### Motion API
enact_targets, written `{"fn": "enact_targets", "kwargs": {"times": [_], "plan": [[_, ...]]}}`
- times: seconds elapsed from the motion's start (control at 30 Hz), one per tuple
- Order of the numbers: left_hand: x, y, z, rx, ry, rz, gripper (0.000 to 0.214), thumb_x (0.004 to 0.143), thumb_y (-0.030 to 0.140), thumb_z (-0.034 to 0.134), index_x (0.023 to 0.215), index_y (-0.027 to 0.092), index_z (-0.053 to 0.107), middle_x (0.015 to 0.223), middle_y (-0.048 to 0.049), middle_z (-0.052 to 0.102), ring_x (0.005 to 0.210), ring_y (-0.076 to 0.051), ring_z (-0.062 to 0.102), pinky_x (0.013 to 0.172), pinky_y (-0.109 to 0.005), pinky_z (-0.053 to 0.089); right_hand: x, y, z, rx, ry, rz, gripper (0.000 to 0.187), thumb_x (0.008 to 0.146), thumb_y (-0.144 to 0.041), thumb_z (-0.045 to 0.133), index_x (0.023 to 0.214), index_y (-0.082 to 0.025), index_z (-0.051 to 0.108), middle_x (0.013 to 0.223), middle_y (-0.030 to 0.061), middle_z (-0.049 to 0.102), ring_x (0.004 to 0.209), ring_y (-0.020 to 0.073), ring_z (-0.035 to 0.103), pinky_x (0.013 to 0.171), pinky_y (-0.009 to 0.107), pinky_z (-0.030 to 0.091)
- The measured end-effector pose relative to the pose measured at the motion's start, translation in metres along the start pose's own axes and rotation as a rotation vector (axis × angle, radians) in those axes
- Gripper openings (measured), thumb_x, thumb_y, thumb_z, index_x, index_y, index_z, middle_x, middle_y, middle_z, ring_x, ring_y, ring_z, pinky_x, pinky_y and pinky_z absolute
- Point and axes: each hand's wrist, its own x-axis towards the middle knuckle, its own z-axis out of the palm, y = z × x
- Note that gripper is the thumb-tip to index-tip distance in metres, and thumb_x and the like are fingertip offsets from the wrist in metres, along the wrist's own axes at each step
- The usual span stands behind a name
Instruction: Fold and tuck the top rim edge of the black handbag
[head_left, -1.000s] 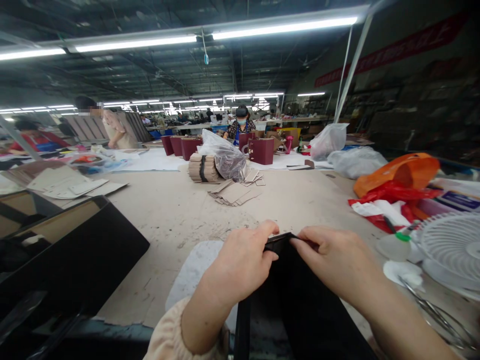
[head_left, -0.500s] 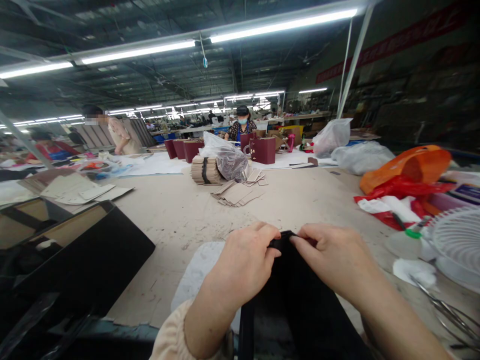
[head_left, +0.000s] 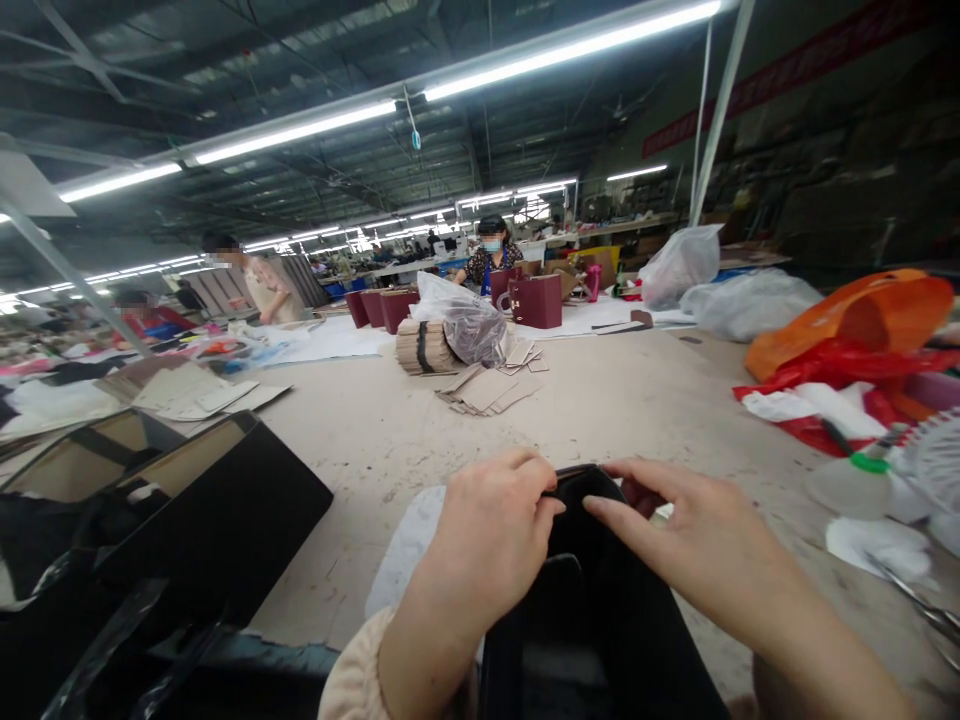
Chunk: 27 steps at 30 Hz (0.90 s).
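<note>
A black open-topped bag [head_left: 637, 640], boxy with a dark inside, stands in front of me at the bottom of the view. My left hand [head_left: 499, 530] pinches its far rim near the left corner, thumb on the inner side. At the far right corner, my right hand [head_left: 697, 530] has its thumb inside the wall and its fingers outside, the wall between them. A dark flap or inner panel shows inside the bag. To the left, further black bags [head_left: 232, 510] with tan inner walls lie tilted on their sides.
Cardboard pieces [head_left: 487, 390] and a strapped bundle [head_left: 421, 347] lie mid-table. Maroon bags [head_left: 536, 302] stand beyond, before a seated masked co-worker [head_left: 487, 255]. On the right are an orange bag [head_left: 847, 320], a green-capped bottle [head_left: 855, 485], scissors [head_left: 919, 605] and a white fan [head_left: 937, 460].
My right thumb has moved down inside the wall, and the right fingers have spread along the rim. The bag's mouth shows wider. The view has turned slightly left.
</note>
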Motion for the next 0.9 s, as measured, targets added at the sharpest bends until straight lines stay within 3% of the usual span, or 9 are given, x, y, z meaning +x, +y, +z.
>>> {"fn": "enact_targets", "kwargs": {"times": [0.1,0.4,0.63,0.77,0.9], "plan": [[0.002,0.0,0.002,0.008,-0.014,0.008,0.004,0.083,0.025,0.062,0.083,0.022,0.065,0.092,0.0016,0.067,0.083,-0.016,0.063,0.079,-0.029,0.047,-0.001,0.002,0.0,-0.005,0.02,-0.019,0.023,0.079,-0.04,0.057,0.096,-0.031,0.069,0.073,-0.0047,0.067,0.065,0.0137,0.059,0.06,0.027,0.041],[0.004,0.005,0.004,0.009,0.047,0.016,0.01,0.082,0.025,0.063,0.081,0.022,0.072,0.094,-0.0014,0.071,0.083,-0.016,0.064,0.082,-0.029,0.049,-0.003,0.003,0.004,-0.048,0.055,-0.026,0.022,0.08,-0.034,0.053,0.092,-0.029,0.071,0.077,-0.0029,0.068,0.067,0.0152,0.058,0.064,0.03,0.041],[0.005,0.007,0.006,0.045,0.055,-0.046,0.009,0.081,0.027,0.065,0.081,0.025,0.073,0.086,0.0014,0.071,0.078,-0.015,0.064,0.076,-0.028,0.048,-0.001,0.005,0.007,-0.061,0.042,-0.054,0.024,0.081,-0.03,0.05,0.094,-0.027,0.07,0.085,0.0002,0.07,0.073,0.0168,0.06,0.066,0.03,0.04],[0.011,0.006,0.007,0.009,0.052,-0.01,0.008,0.079,0.023,0.066,0.078,0.024,0.074,0.087,0.0017,0.068,0.076,-0.013,0.062,0.073,-0.026,0.047,0.001,0.004,0.005,-0.072,0.04,-0.037,0.023,0.081,-0.028,0.048,0.087,-0.025,0.07,0.077,0.0011,0.067,0.07,0.0168,0.059,0.064,0.03,0.037],[0.015,0.005,0.003,-0.135,-0.034,0.114,0.009,0.074,0.015,0.067,0.071,0.021,0.073,0.094,-0.0007,0.062,0.084,-0.012,0.06,0.078,-0.023,0.047,0.0,0.002,0.001,-0.053,0.032,-0.025,0.024,0.081,-0.024,0.046,0.084,-0.024,0.07,0.079,0.0025,0.067,0.073,0.0168,0.059,0.064,0.029,0.037]]}}
